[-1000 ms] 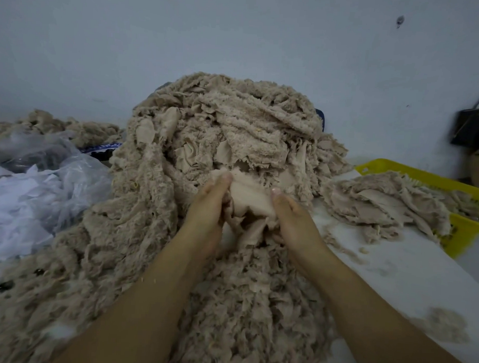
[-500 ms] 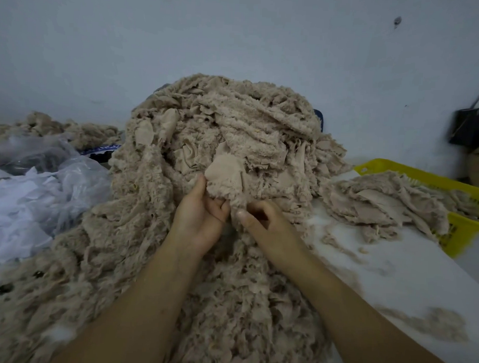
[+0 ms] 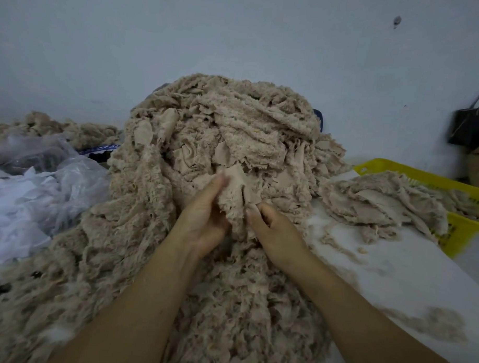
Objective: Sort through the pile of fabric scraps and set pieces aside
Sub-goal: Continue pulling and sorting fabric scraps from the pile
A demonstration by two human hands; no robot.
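- L hand (image 3: 204,218): center frame, palm facing in. Thumb runs up the left edge of a beige scrap (image 3: 236,192); fingers wrap behind it, mostly hidden. Gripping the scrap.
- R hand (image 3: 274,231): just right of the L hand. Thumb tip is on the scrap's lower right edge and the fingers are curled in. Pinching the same scrap.
- Scrap: smooth side up top, fuzzy fringe at the bottom, creased down the middle. Held between both hands, against the front face of the main pile (image 3: 234,132).
- Main pile: big mound of beige fleecy offcuts, mid-table, spilling fwd under both forearms and off to the left.
- Set-aside heap (image 3: 381,202): smaller batch of the same fabric to the right, lying over the near edge of a yellow basket (image 3: 423,174) and partly on the white table (image 3: 392,268). Well apart from the hands.
- Loose lint patch (image 3: 440,321) on the table, near right.
- Left side: clear/white plastic bags (image 3: 42,196), w/ another beige heap (image 3: 58,126) behind them.
- Bkgd: plain pale wall (image 3: 237,45), black bag (image 3: 471,127) at far right.
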